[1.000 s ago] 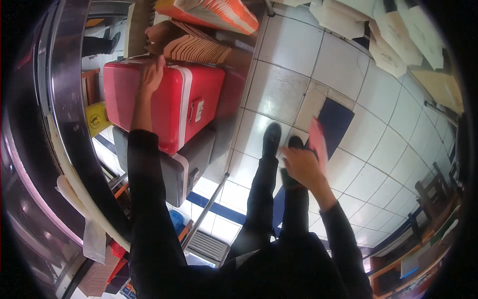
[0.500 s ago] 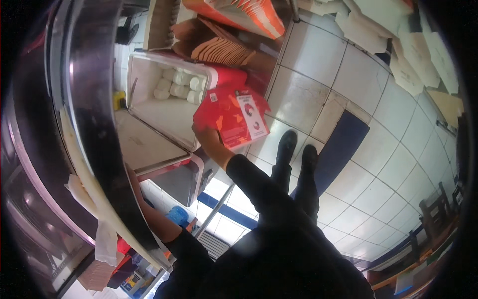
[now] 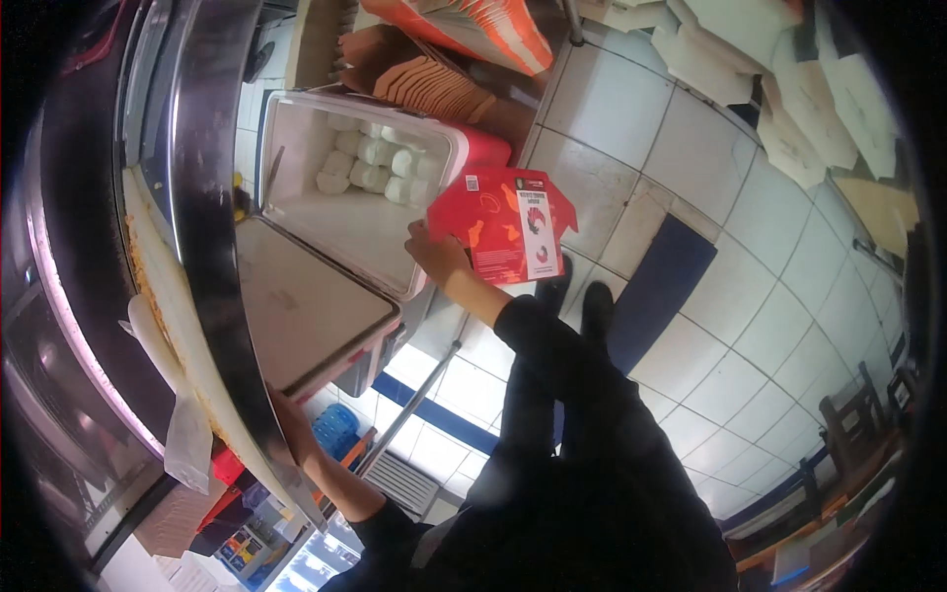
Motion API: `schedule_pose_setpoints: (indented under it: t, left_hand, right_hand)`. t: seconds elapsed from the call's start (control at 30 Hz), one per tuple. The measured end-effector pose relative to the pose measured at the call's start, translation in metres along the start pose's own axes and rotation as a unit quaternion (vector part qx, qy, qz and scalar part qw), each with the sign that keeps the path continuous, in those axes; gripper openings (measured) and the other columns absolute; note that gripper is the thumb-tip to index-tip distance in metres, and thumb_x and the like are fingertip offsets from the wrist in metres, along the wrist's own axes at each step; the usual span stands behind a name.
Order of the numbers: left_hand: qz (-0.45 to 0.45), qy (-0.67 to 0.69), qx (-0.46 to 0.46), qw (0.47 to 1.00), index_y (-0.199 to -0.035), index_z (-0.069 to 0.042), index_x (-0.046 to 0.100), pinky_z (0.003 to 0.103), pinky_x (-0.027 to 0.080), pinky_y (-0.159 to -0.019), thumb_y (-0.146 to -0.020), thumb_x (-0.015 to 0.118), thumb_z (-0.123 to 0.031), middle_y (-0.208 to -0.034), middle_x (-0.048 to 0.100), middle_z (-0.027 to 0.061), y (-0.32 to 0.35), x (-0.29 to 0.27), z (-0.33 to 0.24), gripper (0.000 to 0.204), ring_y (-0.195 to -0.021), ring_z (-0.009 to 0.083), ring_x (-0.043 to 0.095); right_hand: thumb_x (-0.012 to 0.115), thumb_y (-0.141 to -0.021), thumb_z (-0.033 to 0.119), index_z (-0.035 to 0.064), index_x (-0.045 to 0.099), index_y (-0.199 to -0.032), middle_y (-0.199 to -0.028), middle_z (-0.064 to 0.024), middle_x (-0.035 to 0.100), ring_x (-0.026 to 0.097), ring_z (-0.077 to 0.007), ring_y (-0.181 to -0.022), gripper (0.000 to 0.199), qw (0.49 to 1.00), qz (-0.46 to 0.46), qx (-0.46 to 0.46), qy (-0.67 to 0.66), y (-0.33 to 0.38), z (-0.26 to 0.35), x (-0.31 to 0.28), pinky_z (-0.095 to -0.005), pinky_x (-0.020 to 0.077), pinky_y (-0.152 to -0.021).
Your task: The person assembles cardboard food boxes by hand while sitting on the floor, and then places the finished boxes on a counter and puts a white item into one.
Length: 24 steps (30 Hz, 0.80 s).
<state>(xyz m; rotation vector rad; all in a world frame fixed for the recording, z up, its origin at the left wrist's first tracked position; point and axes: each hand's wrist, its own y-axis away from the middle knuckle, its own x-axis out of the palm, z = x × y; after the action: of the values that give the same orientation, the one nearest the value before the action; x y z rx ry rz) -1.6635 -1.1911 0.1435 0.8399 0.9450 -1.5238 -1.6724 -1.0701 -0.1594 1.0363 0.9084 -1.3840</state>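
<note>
My right hand (image 3: 437, 255) grips the left edge of a red cardboard carton (image 3: 498, 232) with orange shapes and a white printed panel. The carton hangs in front of an open red-and-white cooler (image 3: 449, 148). Inside the cooler stand several white round tubs (image 3: 370, 163). Its white-lined lid (image 3: 306, 301) is folded down toward me. At the lower left, my left hand (image 3: 286, 426) reaches behind the dark metal edge of a counter (image 3: 212, 227). That edge hides its fingers, so what they do cannot be seen.
Stacked brown cardboard pieces (image 3: 434, 84) and an orange-and-white package (image 3: 473, 30) stand beyond the cooler. White cartons (image 3: 799, 109) fill the far right. A dark blue strip (image 3: 666, 291) crosses the white tiled floor near my feet. A clear plastic piece (image 3: 187, 444) hangs from the counter.
My right hand has carried the carton a little to the right, and its printed side is turned more squarely toward me. My left hand stays by the counter edge. The view has shifted slightly.
</note>
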Motion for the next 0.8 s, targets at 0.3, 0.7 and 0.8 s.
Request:
schedule_pose_setpoints:
  t: [0.3,0.7,0.8]
  left_hand:
    - [0.007,-0.004,0.068,0.998,-0.12,-0.001,0.05,0.047,0.035,-0.101,-0.092,0.054,-0.02,-0.124,0.049,0.0252,0.031,0.032,-0.007,0.034,-0.12,0.0384,0.045]
    - [0.122,-0.088,0.283,0.947,-0.136,-0.005,0.036,0.044,0.034,-0.103,-0.089,0.056,-0.022,-0.14,0.039,0.0155,-0.214,0.373,-0.171,0.054,-0.128,0.036,0.039]
    - [0.073,-0.208,0.347,0.912,-0.143,-0.009,0.029,0.044,0.032,-0.105,-0.089,0.058,-0.024,-0.144,0.035,0.0097,-0.259,0.4,-0.169,0.063,-0.134,0.0298,0.033]
  right_hand:
    - [0.058,-0.077,0.01,0.0095,0.054,-0.105,-0.12,-0.0089,0.049,0.062,-0.0261,-0.091,0.028,0.997,-0.014,0.003,-0.073,0.049,-0.035,-0.012,-0.04,0.0521,-0.076]
    - [0.057,-0.074,0.011,0.0078,0.059,-0.101,-0.114,-0.0084,0.052,0.063,-0.0207,-0.087,0.027,0.983,-0.131,0.01,-0.132,0.047,-0.014,-0.005,-0.0347,0.0522,-0.07]
    - [0.057,-0.076,0.012,0.0088,0.058,-0.112,-0.117,-0.0109,0.051,0.057,-0.0231,-0.103,0.036,0.989,-0.101,0.02,-0.107,0.059,-0.019,-0.008,-0.0349,0.0483,-0.088]
